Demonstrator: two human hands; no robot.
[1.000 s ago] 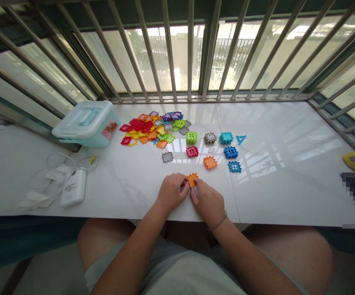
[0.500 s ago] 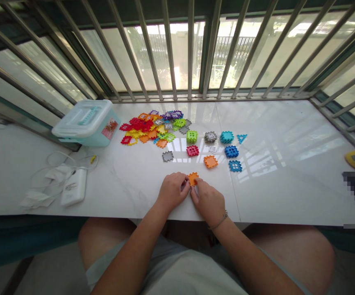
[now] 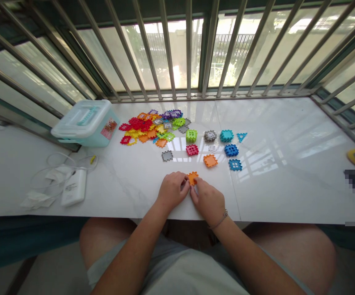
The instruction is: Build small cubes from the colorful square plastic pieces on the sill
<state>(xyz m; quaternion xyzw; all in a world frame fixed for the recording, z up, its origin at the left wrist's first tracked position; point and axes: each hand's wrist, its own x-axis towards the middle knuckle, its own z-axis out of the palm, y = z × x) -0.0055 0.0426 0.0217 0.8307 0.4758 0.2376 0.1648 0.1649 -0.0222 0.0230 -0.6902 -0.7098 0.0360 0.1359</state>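
Between my two hands, near the front of the table, is an orange square building tile point(image 3: 192, 178) with notched edges. My left hand point(image 3: 174, 189) grips its left side, fingers curled. My right hand point(image 3: 208, 198) pinches its right side between thumb and fingers. Beyond them lie an orange tile stack point(image 3: 210, 161), a pink tile stack point(image 3: 192, 150) and a single grey tile point(image 3: 167, 155). Farther right are a blue tile stack point(image 3: 231, 150) and a blue window tile point(image 3: 235, 165). The tile's lower edge is partly hidden by my fingers.
A mixed pile of tiles point(image 3: 148, 129) lies at the back left, beside a lidded teal box point(image 3: 99, 135). Green point(image 3: 191, 135), grey point(image 3: 210, 136) and turquoise stacks point(image 3: 226, 135) form a back row. A white power bank point(image 3: 73, 187) with cables is at left. Metal bars point(image 3: 189, 53) border the back.
The view has shifted very slightly. Both hands keep the same grip on the orange tile, and the other pieces stay where they were.
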